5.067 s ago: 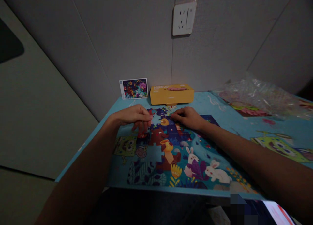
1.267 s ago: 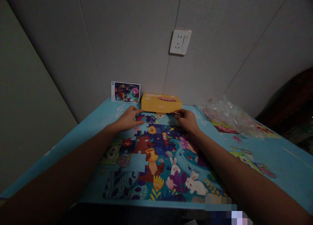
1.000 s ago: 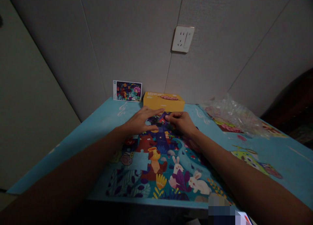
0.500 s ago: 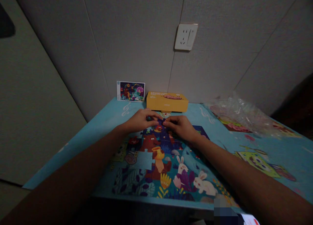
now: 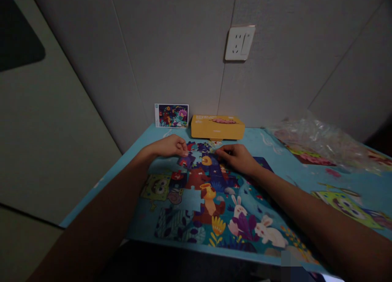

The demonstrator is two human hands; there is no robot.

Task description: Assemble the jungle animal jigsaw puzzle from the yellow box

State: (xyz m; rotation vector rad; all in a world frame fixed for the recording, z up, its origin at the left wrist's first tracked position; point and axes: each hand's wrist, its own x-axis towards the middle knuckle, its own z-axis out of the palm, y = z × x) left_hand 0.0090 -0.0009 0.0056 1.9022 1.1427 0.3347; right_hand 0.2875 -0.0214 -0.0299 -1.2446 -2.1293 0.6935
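Note:
A partly assembled jigsaw puzzle (image 5: 211, 214) with rabbits, a bear and plants lies on the table, a gap showing at its left side. My left hand (image 5: 171, 146) is closed at the puzzle's upper left, its fingertips pinching a dark purple and red puzzle piece (image 5: 186, 161). Across from it, my right hand (image 5: 237, 157) rests at the top edge of the puzzle with thumb and forefinger pressed together. Whatever those right fingertips grip is too small to make out. Several loose pieces (image 5: 203, 146) lie just beyond, between the two hands.
Behind the puzzle stands a yellow box (image 5: 217, 129), with a small picture card (image 5: 172, 116) leaning on the wall to its left. Crumpled clear plastic (image 5: 318, 141) lies at the right. A blue cartoon-printed cloth (image 5: 294, 174) covers the table.
My hands have moved apart. The left one has shifted leftward from the puzzle's top to the purple and red piece, while the right stays near the top edge. The view has turned slightly left.

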